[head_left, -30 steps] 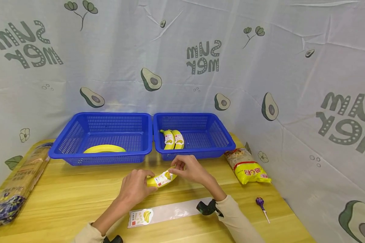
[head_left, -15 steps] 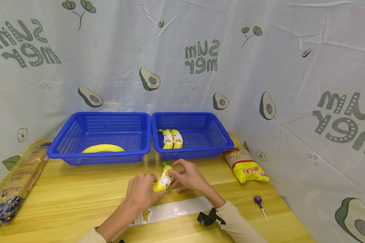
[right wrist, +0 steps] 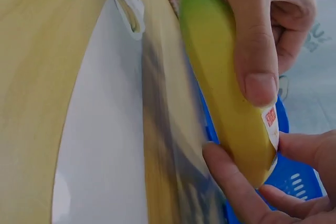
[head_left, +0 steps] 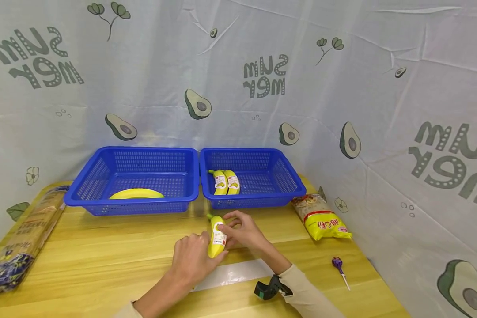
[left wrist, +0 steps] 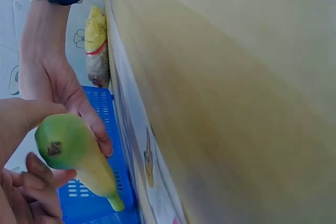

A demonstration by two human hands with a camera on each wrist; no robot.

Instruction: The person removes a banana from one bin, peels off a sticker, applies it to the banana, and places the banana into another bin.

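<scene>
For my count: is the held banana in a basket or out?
Out: both hands hold the banana above the table, before the right basket.

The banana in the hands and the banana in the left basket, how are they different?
The held banana has a label on it and points away from the person, gripped by both the left hand and right hand. The banana in the left basket lies sideways, no label showing. Both are yellow.

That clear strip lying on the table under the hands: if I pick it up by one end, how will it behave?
The clear strip looks thin and lies dead flat on the table, so it would probably droop limply. Its glossy sheen suggests it may be slippery and cling to the wood. It is likely very light, so even a brush from a hand could shift it.
</scene>
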